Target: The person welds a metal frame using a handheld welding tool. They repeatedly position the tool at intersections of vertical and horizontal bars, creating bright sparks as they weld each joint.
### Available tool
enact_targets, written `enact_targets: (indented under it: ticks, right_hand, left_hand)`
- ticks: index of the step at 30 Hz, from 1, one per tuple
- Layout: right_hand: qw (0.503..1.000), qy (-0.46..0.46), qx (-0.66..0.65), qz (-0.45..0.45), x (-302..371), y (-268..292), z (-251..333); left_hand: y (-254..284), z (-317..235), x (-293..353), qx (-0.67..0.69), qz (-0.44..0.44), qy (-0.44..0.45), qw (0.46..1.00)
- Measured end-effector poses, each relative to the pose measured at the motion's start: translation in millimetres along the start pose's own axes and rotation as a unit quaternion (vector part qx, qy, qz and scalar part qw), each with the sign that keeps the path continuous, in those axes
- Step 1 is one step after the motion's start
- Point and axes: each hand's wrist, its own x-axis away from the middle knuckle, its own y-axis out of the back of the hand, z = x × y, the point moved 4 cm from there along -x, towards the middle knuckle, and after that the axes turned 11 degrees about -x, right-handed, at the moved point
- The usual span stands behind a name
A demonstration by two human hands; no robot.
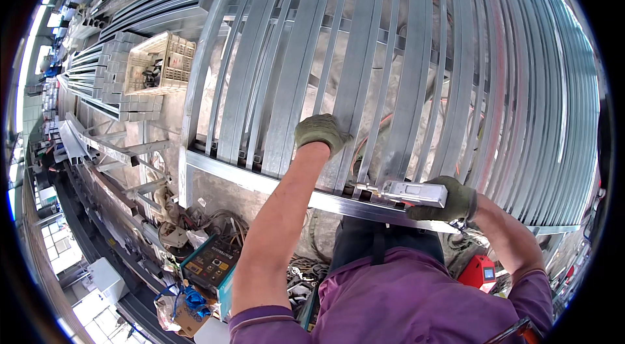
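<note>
My left hand [322, 134], in a dark green work glove, is closed around a narrow steel bar [333, 38] of a large frame of parallel bars. Its thumb side lies by the neighbouring wide steel tube [357, 64]; the fingertips are hidden. My right hand [452, 199], gloved alike, grips a boxy silver welding gun [413, 192]. The gun's thin brass-coloured nozzle points left, close to the bar ends at the near rail [260, 182] of the frame. Whether the nozzle touches the metal I cannot tell.
Many thin tubes [553, 96] lie side by side at the right. Left of the frame, a cream plastic crate [159, 64] sits beside stacked square tubes [133, 104]. Below are a teal-edged machine [211, 262], cables [224, 220] and a red box [478, 272] with a small screen.
</note>
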Motion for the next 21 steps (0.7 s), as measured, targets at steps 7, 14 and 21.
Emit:
enact_targets:
  ticks: [7,14,21]
  right_hand:
    - [0.997,0.013,-0.019,0.073,-62,-28,30]
    - [0.993,0.024,-0.063,0.094,-90,-37,33]
    - [0.992,0.025,-0.066,0.105,-99,-42,17]
  left_hand:
    - [7,6,3,0.018,-0.011,-0.001,1.0]
    - [4,9,1,0.041,-0.004,0.015,0.999]
    - [2,7,-3,0.039,-0.018,0.018,0.999]
